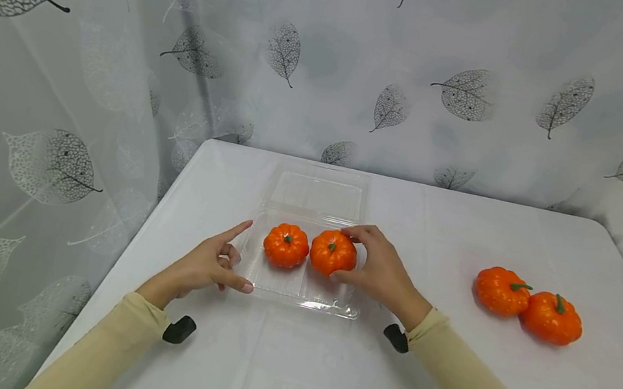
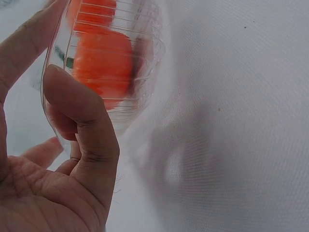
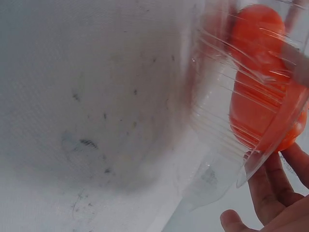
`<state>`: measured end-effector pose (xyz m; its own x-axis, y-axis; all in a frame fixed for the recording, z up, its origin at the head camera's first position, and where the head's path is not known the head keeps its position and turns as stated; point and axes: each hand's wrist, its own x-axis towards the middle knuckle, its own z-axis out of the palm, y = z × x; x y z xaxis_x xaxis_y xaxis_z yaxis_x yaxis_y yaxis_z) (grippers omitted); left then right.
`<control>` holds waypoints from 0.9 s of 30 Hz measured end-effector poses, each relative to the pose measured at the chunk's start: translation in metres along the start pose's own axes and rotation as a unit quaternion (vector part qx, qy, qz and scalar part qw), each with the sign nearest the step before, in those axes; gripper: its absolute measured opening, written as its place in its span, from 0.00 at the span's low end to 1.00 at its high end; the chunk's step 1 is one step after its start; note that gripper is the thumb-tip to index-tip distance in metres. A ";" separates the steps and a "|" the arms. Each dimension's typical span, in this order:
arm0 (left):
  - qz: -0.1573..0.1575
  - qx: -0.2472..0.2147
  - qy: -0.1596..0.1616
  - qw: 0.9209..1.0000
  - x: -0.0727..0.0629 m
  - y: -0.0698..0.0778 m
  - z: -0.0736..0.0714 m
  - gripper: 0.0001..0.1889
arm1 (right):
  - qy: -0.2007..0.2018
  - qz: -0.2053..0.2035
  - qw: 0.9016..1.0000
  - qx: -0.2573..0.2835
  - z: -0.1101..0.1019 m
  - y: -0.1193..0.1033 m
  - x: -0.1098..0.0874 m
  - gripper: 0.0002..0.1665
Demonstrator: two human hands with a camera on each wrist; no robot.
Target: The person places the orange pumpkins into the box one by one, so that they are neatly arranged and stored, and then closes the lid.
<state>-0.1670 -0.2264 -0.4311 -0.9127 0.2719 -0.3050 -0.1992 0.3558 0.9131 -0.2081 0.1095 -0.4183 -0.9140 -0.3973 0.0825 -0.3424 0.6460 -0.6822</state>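
Observation:
A clear plastic clamshell box (image 1: 294,291) lies on the table with its lid (image 1: 319,194) folded back. Two small orange pumpkins sit side by side in its base. My right hand (image 1: 379,269) holds the right pumpkin (image 1: 332,254) between thumb and fingers; the right wrist view shows the fingertips (image 3: 270,166) against its orange side (image 3: 260,111). Beside it is the left pumpkin (image 1: 286,246), green stem up. At the box's left edge, my left hand (image 1: 205,266) has index finger and thumb spread along the rim and the other fingers bent inward.
Two more orange pumpkins, one on the left (image 1: 502,291) and one on the right (image 1: 552,319), lie touching on the right part of the white-covered table (image 1: 377,387). A leaf-patterned curtain (image 1: 336,53) hangs behind the table and along its left side.

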 end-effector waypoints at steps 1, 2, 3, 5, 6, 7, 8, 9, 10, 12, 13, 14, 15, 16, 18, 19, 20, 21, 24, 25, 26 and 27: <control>0.000 0.000 0.000 1.000 0.000 0.000 0.000 0.64 | 0.001 -0.003 1.000 -0.010 0.001 0.001 0.000 0.46; -0.001 0.001 0.000 1.000 0.000 0.000 0.000 0.64 | 0.002 -0.008 1.000 -0.023 0.002 0.001 0.001 0.46; -0.002 0.001 0.001 1.000 0.000 0.000 0.000 0.64 | 0.004 -0.013 0.999 -0.038 0.002 0.001 0.001 0.46; -0.003 0.001 0.001 1.000 0.001 0.000 0.000 0.64 | 0.006 -0.027 0.997 -0.067 0.003 0.001 0.002 0.46; -0.003 0.001 0.002 1.000 0.001 0.000 0.000 0.64 | 0.006 -0.034 0.996 -0.084 0.004 0.001 0.002 0.46; -0.003 0.001 0.002 1.000 0.001 0.000 0.000 0.64 | 0.006 -0.042 0.994 -0.102 0.005 0.001 0.002 0.47; -0.003 0.000 0.004 1.000 0.001 0.000 0.000 0.64 | 0.005 -0.048 0.992 -0.119 0.005 0.000 0.002 0.47; -0.002 0.001 0.002 1.000 0.000 0.001 0.000 0.64 | 0.003 -0.054 0.990 -0.134 0.006 0.000 0.002 0.47; 0.000 0.001 0.001 1.000 0.000 0.001 0.000 0.64 | 0.000 -0.059 0.987 -0.147 0.007 0.000 0.002 0.47; 0.000 0.002 0.001 1.000 0.000 0.001 0.000 0.64 | -0.005 -0.062 0.984 -0.168 0.008 -0.001 0.002 0.48; 0.001 0.002 0.001 1.000 0.001 0.000 0.000 0.64 | -0.007 -0.062 0.982 -0.176 0.008 -0.001 0.002 0.48; 0.001 0.002 0.001 1.000 0.001 0.000 0.000 0.64 | -0.008 -0.062 0.981 -0.182 0.008 -0.001 0.003 0.47; 0.001 0.003 0.000 1.000 0.001 0.000 0.000 0.64 | -0.009 -0.061 0.981 -0.186 0.008 -0.002 0.002 0.47; 0.000 0.002 0.002 1.000 0.001 0.000 0.000 0.64 | -0.009 -0.061 0.980 -0.188 0.008 -0.002 0.002 0.47; -0.001 0.000 0.004 1.000 0.001 0.000 0.000 0.64 | -0.009 -0.061 0.981 -0.186 0.009 -0.002 0.002 0.47; -0.001 0.000 0.004 1.000 0.001 -0.001 0.000 0.64 | -0.008 -0.062 0.981 -0.183 0.009 -0.002 0.002 0.47; 0.001 0.000 0.002 1.000 0.001 -0.001 0.000 0.64 | -0.007 -0.062 0.982 -0.181 0.009 -0.002 0.002 0.47; 0.002 -0.001 0.001 1.000 0.001 -0.001 0.000 0.64 | -0.007 -0.063 0.982 -0.178 0.009 -0.002 0.002 0.47; 0.005 -0.002 -0.002 1.000 0.000 -0.001 0.000 0.64 | -0.004 -0.065 0.984 -0.164 0.009 0.000 0.001 0.48; 0.005 -0.004 -0.002 1.000 0.000 0.000 0.000 0.64 | -0.002 -0.065 0.985 -0.157 0.009 0.000 0.001 0.49; 0.006 -0.004 -0.003 1.000 0.000 0.000 0.000 0.64 | -0.001 -0.065 0.986 -0.151 0.009 0.001 0.000 0.49; 0.005 -0.005 -0.003 1.000 0.000 0.000 0.000 0.64 | 0.000 -0.065 0.987 -0.144 0.009 0.001 0.000 0.50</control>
<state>-0.1667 -0.2263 -0.4312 -0.9126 0.2811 -0.2969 -0.1932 0.3433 0.9191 -0.2067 0.1047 -0.4253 -0.8582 -0.4888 0.1566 -0.5047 0.7478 -0.4313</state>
